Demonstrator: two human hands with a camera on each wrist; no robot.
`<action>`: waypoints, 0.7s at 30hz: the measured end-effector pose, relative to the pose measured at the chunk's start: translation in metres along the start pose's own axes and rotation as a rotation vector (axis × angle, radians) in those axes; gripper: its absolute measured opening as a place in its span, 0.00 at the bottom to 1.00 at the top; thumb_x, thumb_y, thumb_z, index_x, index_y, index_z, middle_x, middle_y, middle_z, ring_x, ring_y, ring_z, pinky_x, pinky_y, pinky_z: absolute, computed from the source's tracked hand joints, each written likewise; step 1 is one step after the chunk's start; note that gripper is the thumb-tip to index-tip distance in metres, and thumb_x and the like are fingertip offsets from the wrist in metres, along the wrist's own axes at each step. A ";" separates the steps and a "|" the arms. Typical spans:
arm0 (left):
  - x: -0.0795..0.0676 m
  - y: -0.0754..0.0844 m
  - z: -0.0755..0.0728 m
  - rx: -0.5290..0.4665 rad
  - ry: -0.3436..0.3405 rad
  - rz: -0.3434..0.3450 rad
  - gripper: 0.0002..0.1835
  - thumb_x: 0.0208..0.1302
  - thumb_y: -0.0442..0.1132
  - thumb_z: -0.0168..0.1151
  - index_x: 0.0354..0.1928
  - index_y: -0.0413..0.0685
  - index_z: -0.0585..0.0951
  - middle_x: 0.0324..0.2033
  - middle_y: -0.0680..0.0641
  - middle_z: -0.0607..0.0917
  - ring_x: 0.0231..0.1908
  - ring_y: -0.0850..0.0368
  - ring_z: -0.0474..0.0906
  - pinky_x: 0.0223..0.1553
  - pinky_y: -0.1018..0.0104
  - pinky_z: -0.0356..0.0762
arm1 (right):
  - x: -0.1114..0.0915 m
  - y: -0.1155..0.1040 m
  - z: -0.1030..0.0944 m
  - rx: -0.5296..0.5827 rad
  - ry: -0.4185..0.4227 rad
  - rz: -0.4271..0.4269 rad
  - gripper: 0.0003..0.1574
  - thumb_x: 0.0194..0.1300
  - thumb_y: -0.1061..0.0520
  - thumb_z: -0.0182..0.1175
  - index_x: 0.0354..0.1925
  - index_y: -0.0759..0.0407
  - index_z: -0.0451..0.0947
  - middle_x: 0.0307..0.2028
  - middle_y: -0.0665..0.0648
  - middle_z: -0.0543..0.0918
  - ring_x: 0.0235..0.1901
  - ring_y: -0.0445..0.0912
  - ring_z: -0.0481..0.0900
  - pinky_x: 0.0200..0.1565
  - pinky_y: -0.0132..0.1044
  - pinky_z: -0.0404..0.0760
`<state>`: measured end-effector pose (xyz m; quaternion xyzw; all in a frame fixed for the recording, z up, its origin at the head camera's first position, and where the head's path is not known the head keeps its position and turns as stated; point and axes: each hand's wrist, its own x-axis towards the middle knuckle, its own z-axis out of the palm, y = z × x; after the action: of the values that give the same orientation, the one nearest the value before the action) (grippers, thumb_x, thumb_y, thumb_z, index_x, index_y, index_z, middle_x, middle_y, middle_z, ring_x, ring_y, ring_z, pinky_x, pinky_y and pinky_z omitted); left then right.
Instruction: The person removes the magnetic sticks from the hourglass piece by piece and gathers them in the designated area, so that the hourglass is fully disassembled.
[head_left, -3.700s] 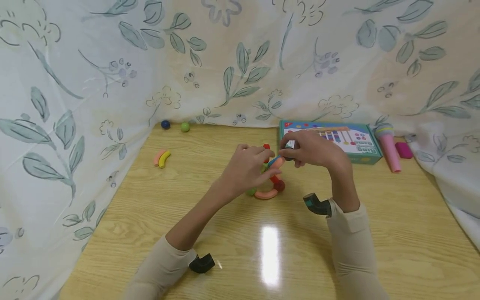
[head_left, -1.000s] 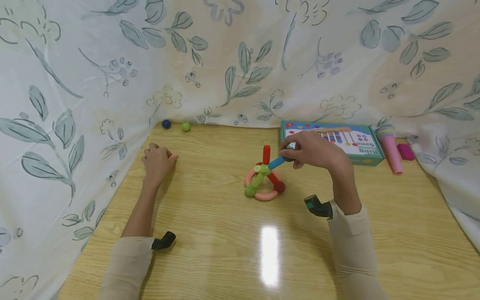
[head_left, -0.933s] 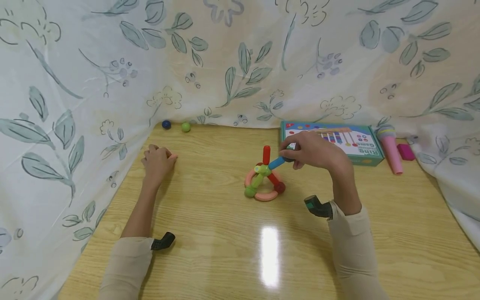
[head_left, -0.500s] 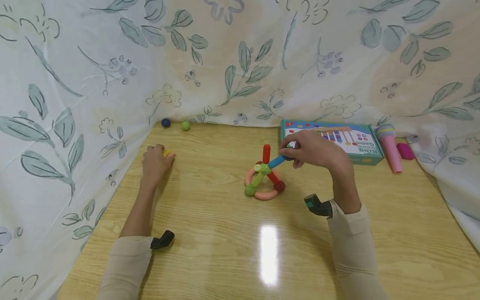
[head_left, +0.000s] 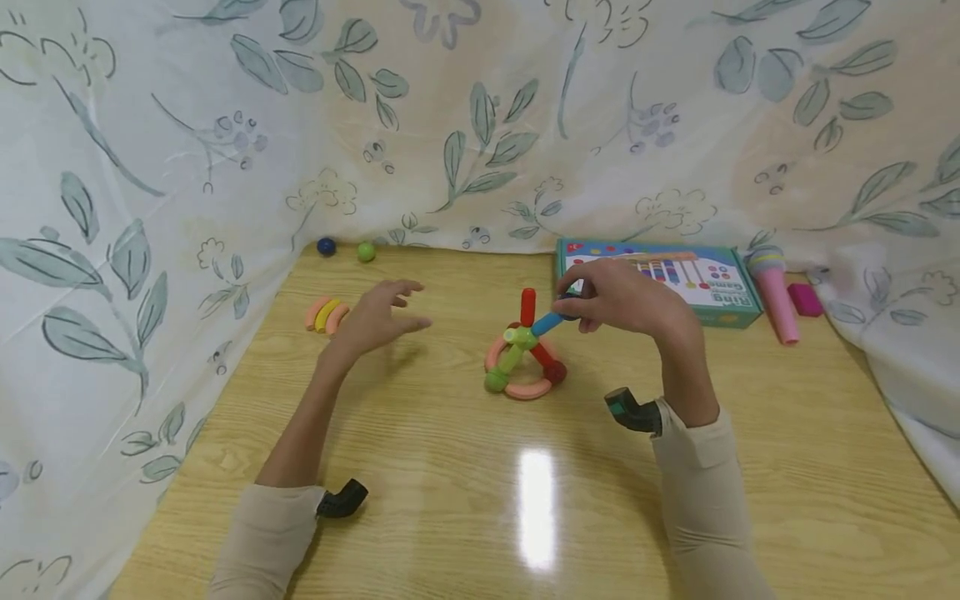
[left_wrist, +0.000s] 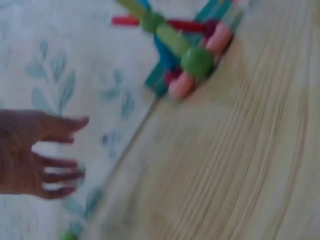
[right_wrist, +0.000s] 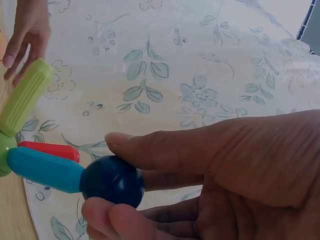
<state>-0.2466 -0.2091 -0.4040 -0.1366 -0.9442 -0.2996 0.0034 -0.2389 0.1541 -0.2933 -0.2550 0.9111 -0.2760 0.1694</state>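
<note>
My right hand (head_left: 626,296) pinches a dark blue ball (right_wrist: 112,181) between thumb and fingers. That ball sits on the end of a blue rod (right_wrist: 45,169), which joins a green ball connector (head_left: 525,337) in a toy rod-and-ball structure. Also in it are an upright red rod (head_left: 528,307), a light green rod (right_wrist: 26,97), a lower green ball (head_left: 496,380), a dark red ball (head_left: 555,372) and pink curved pieces (head_left: 529,390) at the base. My left hand (head_left: 375,318) hovers with fingers spread, holding nothing, right of a yellow curved piece (head_left: 327,317) flanked by two pink ones.
A loose blue ball (head_left: 326,246) and a green ball (head_left: 366,252) lie at the back left. Behind the right hand is a game box (head_left: 720,292), with a pink toy microphone (head_left: 777,300) and a magenta block (head_left: 806,300) beside it. A floral cloth hangs behind the table.
My left hand went from the structure to the far left, where a second pink curved piece now lies beside the yellow one. It has let go and moved back rightward. My right hand stays put.
</note>
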 end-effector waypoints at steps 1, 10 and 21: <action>0.001 0.014 0.003 -0.042 -0.054 0.077 0.34 0.69 0.47 0.71 0.72 0.40 0.72 0.67 0.31 0.76 0.63 0.32 0.78 0.60 0.39 0.80 | 0.000 0.000 0.000 0.002 0.001 -0.004 0.14 0.75 0.56 0.63 0.52 0.63 0.84 0.29 0.55 0.89 0.27 0.42 0.86 0.40 0.39 0.85; 0.008 0.109 0.031 -0.100 -0.198 0.448 0.33 0.63 0.44 0.76 0.68 0.44 0.77 0.55 0.43 0.84 0.49 0.50 0.86 0.51 0.55 0.87 | -0.001 -0.004 0.000 -0.008 0.027 -0.059 0.19 0.69 0.54 0.70 0.54 0.61 0.83 0.32 0.55 0.89 0.30 0.44 0.85 0.40 0.40 0.82; 0.017 0.137 0.033 -0.159 -0.122 0.413 0.36 0.67 0.47 0.73 0.71 0.40 0.72 0.53 0.47 0.83 0.46 0.53 0.81 0.48 0.67 0.80 | 0.010 0.010 -0.002 0.120 -0.031 -0.205 0.32 0.65 0.62 0.72 0.62 0.61 0.70 0.47 0.63 0.87 0.45 0.51 0.89 0.51 0.47 0.88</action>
<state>-0.2252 -0.0785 -0.3520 -0.3448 -0.8680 -0.3573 -0.0034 -0.2518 0.1566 -0.2995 -0.3405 0.8593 -0.3421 0.1692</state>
